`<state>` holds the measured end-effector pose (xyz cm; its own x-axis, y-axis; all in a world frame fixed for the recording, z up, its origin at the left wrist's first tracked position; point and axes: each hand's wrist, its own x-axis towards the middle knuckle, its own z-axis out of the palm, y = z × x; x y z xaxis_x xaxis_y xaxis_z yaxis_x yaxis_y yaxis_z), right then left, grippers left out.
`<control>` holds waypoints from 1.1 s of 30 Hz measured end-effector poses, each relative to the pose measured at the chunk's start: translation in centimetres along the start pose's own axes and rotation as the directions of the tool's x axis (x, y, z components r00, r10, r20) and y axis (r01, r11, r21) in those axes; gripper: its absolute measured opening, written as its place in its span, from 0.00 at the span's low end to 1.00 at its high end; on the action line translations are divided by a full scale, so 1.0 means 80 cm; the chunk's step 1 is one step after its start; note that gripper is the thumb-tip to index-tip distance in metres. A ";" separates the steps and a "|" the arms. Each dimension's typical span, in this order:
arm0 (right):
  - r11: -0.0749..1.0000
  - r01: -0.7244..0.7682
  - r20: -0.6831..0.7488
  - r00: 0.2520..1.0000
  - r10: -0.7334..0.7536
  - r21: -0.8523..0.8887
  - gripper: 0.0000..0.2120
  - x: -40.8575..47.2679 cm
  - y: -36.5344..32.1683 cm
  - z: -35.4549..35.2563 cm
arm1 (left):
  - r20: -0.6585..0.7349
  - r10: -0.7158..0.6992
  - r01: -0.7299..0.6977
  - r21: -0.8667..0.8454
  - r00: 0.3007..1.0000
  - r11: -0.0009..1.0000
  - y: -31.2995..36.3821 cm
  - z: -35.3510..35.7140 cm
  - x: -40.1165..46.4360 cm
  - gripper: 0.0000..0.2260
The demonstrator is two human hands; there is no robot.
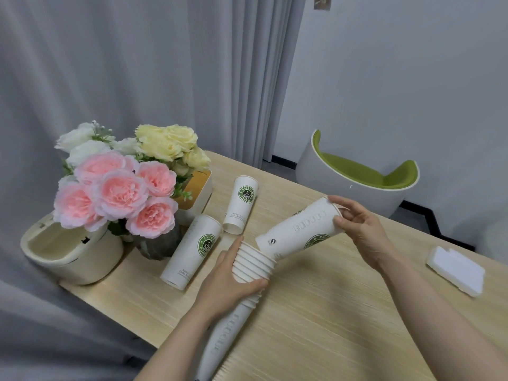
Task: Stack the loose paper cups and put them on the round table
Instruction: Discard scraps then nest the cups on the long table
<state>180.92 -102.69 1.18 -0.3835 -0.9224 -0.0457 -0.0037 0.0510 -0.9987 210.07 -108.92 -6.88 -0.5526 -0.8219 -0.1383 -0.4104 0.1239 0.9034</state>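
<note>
- Two loose paper cups lie on their sides on the bench (316, 312), beyond the left hand (233, 273): the nearer cup (192, 251) just past its fingertips, the farther cup (240, 204) beyond that, both with their mouths turned away from the person.
- Each shows a round green badge reading "ENJOY LIFE" above and "COFFEE" below; the small grey print under it is too fine to read.
- The left hand grips the stack of cups (253, 266) around its ringed rims, fingers curled on the far side and thumb on the near side. The stack slants down toward the person, and a row of embossed blocks runs along its lowest cup.
- The right hand (357, 229) pinches the rim of a single cup (297, 232) with thumb and fingertips. The cup is tilted, its base touching or just entering the mouth of the stack; which cannot be told.
- This cup carries the same embossed blocks, a small dark mark near the base and part of the green badge.
- The bench is pale wood-grain. To the left of the left hand stand a vase of pink, white and cream flowers (121, 185) and a cream container (71, 254); to the right of the right hand lies a white foam piece (456, 268).
- Behind hang grey curtains (137, 64), and a white chair with green lining (357, 171) stands by the white wall.
</note>
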 end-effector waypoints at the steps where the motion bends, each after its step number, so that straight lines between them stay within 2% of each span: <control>1: 1.000 -0.003 0.001 1.000 0.003 0.008 0.18 0.000 0.000 0.002 | 0.004 -0.002 0.002 -0.001 1.000 1.000 0.000 0.000 0.000 0.48; 9: 1.000 -0.012 0.036 0.999 0.012 0.008 0.19 0.003 0.005 0.036 | 0.048 0.026 -0.029 0.058 0.999 0.998 0.012 -0.003 -0.003 0.43; 15: 0.999 -0.045 0.152 0.987 0.046 -0.006 0.20 -0.007 0.019 0.077 | 0.058 0.034 -0.039 0.080 0.998 0.996 0.010 -0.004 0.000 0.47; 22: 0.996 -0.090 0.268 0.959 0.094 -0.026 0.17 -0.017 0.040 0.110 | 0.029 0.029 -0.029 -0.006 0.999 1.000 0.003 -0.009 0.009 0.46; 28: 0.990 -0.132 0.311 0.940 0.139 -0.043 0.19 -0.022 0.054 0.128 | 0.002 0.010 -0.010 0.030 1.000 1.000 -0.001 -0.016 0.015 0.45; 33: 0.986 -0.149 0.311 0.936 0.163 -0.068 0.19 -0.018 0.060 0.137 | 0.031 -0.022 0.019 0.092 0.999 0.996 -0.001 -0.019 0.024 0.48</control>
<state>191.56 -105.26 -3.78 -0.0720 -0.9745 -0.2127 -0.0092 0.2139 -0.9768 210.16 -111.31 -6.62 -0.5658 -0.8067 -0.1704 -0.4859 0.1593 0.8594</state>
